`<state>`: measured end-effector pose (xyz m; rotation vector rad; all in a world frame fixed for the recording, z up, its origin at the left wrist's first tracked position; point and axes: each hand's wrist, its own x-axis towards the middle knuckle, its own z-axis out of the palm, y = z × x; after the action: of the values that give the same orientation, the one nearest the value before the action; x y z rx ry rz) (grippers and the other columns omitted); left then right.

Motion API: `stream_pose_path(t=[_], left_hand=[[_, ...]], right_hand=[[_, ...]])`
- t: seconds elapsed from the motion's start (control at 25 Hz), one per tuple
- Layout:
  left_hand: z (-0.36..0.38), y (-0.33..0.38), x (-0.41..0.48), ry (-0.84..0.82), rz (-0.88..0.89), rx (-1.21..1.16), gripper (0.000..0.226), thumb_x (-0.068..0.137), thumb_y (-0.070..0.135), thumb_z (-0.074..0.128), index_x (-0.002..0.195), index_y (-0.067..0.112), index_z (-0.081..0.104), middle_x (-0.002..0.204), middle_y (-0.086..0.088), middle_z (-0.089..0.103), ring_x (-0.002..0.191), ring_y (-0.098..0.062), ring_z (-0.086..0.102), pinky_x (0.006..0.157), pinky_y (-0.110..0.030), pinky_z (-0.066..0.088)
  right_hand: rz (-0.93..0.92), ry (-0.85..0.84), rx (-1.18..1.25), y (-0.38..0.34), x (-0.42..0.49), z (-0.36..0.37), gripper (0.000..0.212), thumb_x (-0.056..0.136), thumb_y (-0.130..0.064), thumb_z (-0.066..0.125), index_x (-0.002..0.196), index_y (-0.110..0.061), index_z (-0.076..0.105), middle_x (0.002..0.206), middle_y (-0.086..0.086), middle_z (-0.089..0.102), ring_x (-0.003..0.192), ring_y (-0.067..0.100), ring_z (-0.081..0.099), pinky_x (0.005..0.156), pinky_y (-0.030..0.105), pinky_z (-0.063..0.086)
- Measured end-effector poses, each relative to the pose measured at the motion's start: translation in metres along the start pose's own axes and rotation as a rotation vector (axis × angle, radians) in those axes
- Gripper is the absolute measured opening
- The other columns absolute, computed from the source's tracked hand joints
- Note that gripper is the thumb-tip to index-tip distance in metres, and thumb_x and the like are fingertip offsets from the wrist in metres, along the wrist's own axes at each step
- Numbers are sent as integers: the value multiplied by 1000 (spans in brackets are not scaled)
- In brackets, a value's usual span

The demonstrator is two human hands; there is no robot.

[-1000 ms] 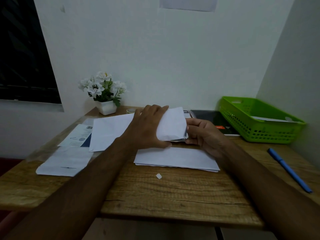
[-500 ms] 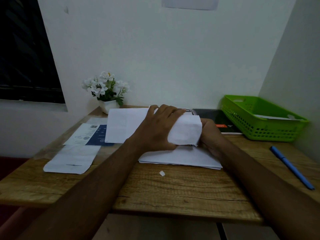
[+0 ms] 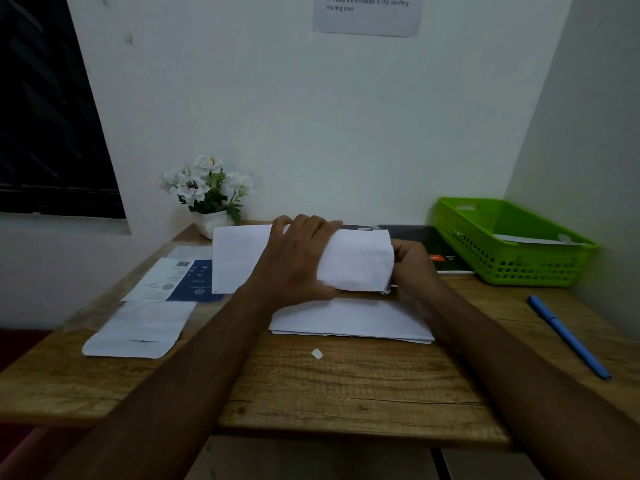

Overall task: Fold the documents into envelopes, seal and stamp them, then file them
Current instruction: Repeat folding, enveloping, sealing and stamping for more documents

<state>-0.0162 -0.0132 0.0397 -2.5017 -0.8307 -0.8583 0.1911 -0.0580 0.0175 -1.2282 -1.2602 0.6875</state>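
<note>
Corner wooden worktop: left hand clamps over the folded white paper sheet, long axis running left-right; right hand meets its right end, grip hidden, cannot tell.

Wooden surface — grain split near the front edge. White flowers in a white pot, rear left corner. Blue pen lying angled at right. Small white scrap centre front. Printed notice on wall — dark window at left.
</note>
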Motion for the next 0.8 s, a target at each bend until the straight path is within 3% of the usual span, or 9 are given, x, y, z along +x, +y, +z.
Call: stream_pose_path(t=[0.12,0.4,0.6,0.8], left_hand=[[0,-2,-2,0,-4,3,93,59,59,67,137,16,40,125,-3,51,114,-23,46,99,-42,26],[1,2,-3,-21,-9,15,101,60,72,56,141,17,33,130,-1,46,120,-20,42,103,-45,22],[1,4,-2,6,32,42,98,61,67,60,141,17,34,131,-2,47,122,-20,42,104,-46,22],[-3,5,-1,83,87,80,93,61,56,68,138,13,40,129,-6,51,119,-24,46,105,-50,23]], right_hand=[[30,-31,29,-2,-1,-3,32,86,4,63,91,-26,75,82,-3,77,74,15,73,57,27,58],[-35,33,56,-5,-4,-5,31,85,4,64,88,-25,74,76,-6,76,68,9,72,52,22,55],[-81,71,23,-2,-3,-3,36,84,6,65,82,-30,74,72,-12,75,65,9,72,47,21,52],[-29,68,-6,-4,-4,-9,34,82,6,67,88,-27,75,89,2,77,76,16,73,53,28,55]])
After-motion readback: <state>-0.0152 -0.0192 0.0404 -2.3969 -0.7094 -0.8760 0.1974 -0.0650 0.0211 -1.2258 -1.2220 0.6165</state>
